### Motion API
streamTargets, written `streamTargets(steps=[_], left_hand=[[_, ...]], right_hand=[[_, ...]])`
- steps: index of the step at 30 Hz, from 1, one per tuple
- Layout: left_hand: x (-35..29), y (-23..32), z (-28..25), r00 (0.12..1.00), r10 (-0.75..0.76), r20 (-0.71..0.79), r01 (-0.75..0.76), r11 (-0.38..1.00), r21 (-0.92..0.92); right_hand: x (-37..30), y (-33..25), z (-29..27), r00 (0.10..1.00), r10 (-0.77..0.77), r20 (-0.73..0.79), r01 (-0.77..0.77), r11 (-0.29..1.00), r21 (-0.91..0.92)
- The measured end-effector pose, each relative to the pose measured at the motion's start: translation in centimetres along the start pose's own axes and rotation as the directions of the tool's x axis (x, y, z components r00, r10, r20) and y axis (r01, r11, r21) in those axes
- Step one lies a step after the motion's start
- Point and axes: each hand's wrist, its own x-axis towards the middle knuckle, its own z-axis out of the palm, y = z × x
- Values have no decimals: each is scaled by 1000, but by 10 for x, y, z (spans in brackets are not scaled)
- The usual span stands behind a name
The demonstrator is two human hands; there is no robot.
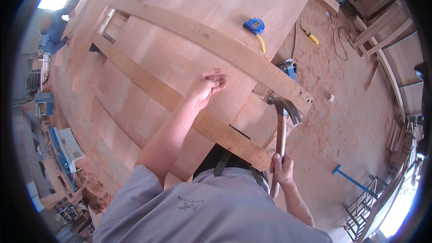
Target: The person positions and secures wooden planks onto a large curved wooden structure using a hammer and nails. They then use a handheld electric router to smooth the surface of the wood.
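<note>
My right hand (282,168) is closed round the wooden handle of a claw hammer (281,135), whose dark head points away from me near the right end of the farther long board. My left hand (211,83) hovers over the large wooden panel (166,49), fingers curled together. Something small may be pinched in them, but I cannot make it out. Across the panel lie two long boards, the farther board (180,24) with a pencil mark and the nearer board (157,87) passing under my left forearm. Beyond the farther board rests a blue tape measure (254,26), its yellow tape partly out.
On the dusty floor to the right are a blue and silver power tool (288,68), a yellow-handled tool (311,37) and a loose cable (344,45). Wood pieces (382,31) lean at the far right. Another person (56,29) is at the upper left, with blue machinery (44,104) below.
</note>
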Motion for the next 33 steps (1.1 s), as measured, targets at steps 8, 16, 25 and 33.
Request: streamTargets(steps=[8,16,25,33], left_hand=[[13,23,23,988,16,154,-2,996,-91],[52,9,-2,992,-33,118,46,993,-109],[64,19,-1,980,-48,193,65,995,-81],[94,39,20,946,311,95,-318,821,474]], right_hand=[[-6,-7,12,998,56,-26,-54,997,60],[-6,-27,26,998,67,-22,-67,998,-4],[-6,-25,32,992,115,-61,-113,993,33],[-5,-30,30,987,150,-55,-151,989,-8]])
